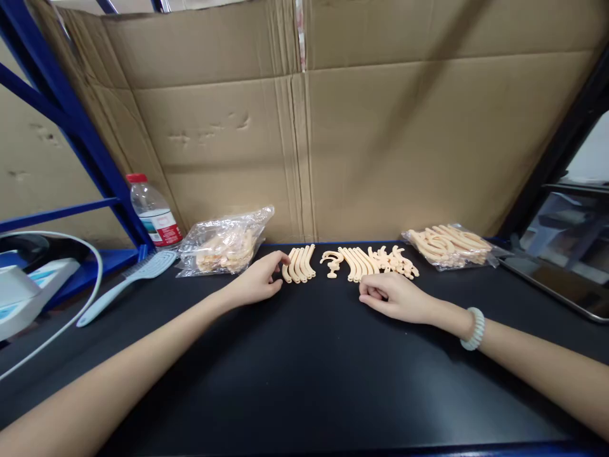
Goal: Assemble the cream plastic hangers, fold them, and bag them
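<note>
My left hand [258,279] rests on the table beside a row of curved peach-coloured plastic pieces [299,264], its thumb and bent fingers apart with nothing visible between them. Its fingertips come close to the leftmost piece; whether they touch it I cannot tell. Just in front of a second row of similar curved pieces [358,263] lies my right hand [392,297], its fingers curled in and the thumb pressed against them. Anything inside that hand is hidden. Between the two rows sit a small hook-shaped piece [332,263] and its neighbours. A pile of small knobbly pieces [394,261] lies behind the right hand.
Clear plastic bags of peach pieces stand at the back left [228,244] and back right [450,245]. Farther left are a red-capped bottle [153,212], a light blue hairbrush [130,284] and a white cable [99,279]. A cardboard wall [428,146] closes off the back.
</note>
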{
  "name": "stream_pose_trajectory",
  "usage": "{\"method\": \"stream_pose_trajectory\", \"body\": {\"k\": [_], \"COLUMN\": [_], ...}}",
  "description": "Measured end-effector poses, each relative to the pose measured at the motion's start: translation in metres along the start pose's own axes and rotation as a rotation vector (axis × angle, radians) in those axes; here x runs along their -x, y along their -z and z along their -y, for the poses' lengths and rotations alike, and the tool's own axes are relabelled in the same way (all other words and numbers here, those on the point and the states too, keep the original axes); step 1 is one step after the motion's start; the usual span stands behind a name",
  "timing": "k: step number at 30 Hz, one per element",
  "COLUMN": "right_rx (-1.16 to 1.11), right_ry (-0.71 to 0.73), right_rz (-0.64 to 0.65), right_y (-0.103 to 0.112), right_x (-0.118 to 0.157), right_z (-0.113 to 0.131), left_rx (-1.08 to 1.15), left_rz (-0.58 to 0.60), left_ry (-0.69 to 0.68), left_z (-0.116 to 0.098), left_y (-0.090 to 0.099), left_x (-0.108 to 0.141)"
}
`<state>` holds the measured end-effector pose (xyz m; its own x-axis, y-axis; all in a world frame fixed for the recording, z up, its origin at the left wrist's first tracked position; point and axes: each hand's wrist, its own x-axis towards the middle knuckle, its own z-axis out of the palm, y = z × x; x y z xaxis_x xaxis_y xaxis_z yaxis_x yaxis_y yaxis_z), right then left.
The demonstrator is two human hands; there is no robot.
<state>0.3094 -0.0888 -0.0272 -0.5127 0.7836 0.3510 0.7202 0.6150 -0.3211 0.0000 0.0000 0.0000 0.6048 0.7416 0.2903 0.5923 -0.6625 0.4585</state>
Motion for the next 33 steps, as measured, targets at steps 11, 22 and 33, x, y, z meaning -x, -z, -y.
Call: {"method": "stream_pose_trajectory", "body": {"k": [11,22,33], "right_rx": [-0.165,-0.010,0.000], "right_ry": [-0.061,-0.075,0.033], "right_rz": [-0.139,-0.215,-0.260], "right_y": [-0.001,-0.002,-0.020], "right_x": [-0.010,-0.049,-0.064], "right_z": [0.004,-0.005,-0.013], "left_rx": [-0.074,0.116,0.685], "left_rz": [0.118,-0.292,-0.102], "left_ry": [-0.178,-0.080,-0.078], "left_z": [0.013,-0.004,-0.067], "left_y": [0.011,-0.005,-0.034], "left_x": [-0.003,-0.005,0.020]}}
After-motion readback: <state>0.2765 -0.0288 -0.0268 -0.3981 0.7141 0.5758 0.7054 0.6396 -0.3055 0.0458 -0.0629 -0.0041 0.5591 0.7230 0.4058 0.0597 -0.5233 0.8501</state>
